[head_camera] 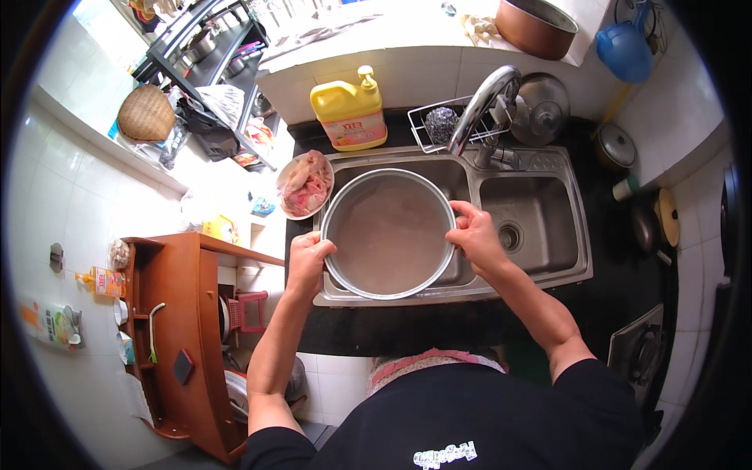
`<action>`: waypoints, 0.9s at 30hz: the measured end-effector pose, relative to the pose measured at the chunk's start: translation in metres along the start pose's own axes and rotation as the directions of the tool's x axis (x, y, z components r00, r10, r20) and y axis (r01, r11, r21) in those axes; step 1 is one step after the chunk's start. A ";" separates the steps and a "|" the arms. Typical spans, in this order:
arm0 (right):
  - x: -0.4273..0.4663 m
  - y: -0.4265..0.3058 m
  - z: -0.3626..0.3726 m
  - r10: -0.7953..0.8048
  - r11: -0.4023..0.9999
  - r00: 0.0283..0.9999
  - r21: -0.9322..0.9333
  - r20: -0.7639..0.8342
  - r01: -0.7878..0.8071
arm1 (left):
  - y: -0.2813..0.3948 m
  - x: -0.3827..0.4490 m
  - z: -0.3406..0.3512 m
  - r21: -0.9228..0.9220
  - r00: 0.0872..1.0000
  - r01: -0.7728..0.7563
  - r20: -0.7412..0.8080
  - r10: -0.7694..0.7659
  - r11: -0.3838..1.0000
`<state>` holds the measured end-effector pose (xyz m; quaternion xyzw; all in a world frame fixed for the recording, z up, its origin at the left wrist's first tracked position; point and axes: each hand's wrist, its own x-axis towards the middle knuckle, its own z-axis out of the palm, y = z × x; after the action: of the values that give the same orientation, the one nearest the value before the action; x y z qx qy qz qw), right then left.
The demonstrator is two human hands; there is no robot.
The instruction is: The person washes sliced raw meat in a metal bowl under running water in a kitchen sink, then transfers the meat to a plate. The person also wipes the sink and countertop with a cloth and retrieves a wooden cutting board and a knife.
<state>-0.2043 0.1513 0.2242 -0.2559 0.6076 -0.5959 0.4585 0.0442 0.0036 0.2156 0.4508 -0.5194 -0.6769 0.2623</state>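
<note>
A large round metal pot point(388, 235), filled with cloudy pinkish-brown water, is above the left basin of the stainless steel double sink point(529, 220). My left hand point(308, 258) grips its rim at the left, and my right hand point(477, 238) grips the rim at the right. Whether the pot rests on anything below cannot be seen. Just left of the pot, a white bowl point(286, 207) holds raw poultry pieces point(308, 185). The chrome faucet point(484, 103) arches behind the sink, its spout between the pot and the right basin.
Behind the sink stand a yellow detergent jug point(352, 117), a wire rack point(420, 126) with a steel wool scrubber point(442, 123), and a glass lid point(540, 108). A copper-coloured pot point(537, 26) sits on the ledge. A wooden cabinet point(182, 329) is at the left, a lidded pot point(615, 145) at the right.
</note>
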 end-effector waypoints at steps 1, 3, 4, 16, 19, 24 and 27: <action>-0.001 -0.010 0.002 -0.003 1.000 1.000 0.002 0.020 0.003 | 0.011 -0.004 0.001 -0.011 1.000 -0.015 -0.017 0.015 1.000; -0.004 -0.033 0.003 0.022 1.000 0.998 0.005 0.059 -0.022 | 0.037 -0.012 0.005 -0.034 0.999 -0.044 -0.029 0.043 0.998; -0.005 -0.045 0.004 0.030 1.000 0.996 0.007 0.078 -0.030 | 0.047 -0.014 0.006 -0.035 0.997 -0.065 -0.044 0.063 0.997; 0.053 -0.179 0.016 -0.141 0.990 0.972 0.021 0.186 0.139 | 0.193 0.017 0.003 0.060 0.971 -0.238 0.007 0.238 0.969; 0.091 -0.207 0.010 -0.144 0.990 0.981 0.006 0.127 0.144 | 0.217 0.056 0.005 0.122 0.954 -0.295 -0.016 0.299 0.948; 0.149 -0.246 -0.017 -0.204 0.974 0.978 -0.096 0.042 0.207 | 0.249 0.115 0.046 0.038 0.945 -0.326 0.035 0.325 0.945; 0.187 -0.258 -0.033 -0.264 0.953 0.964 -0.158 -0.018 0.258 | 0.258 0.160 0.070 0.033 0.944 -0.329 0.008 0.329 0.944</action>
<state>-0.3770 -0.0336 0.4198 -0.3570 0.6217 -0.6072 0.3427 -0.1194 -0.1790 0.4082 0.3616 -0.5991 -0.6152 0.3631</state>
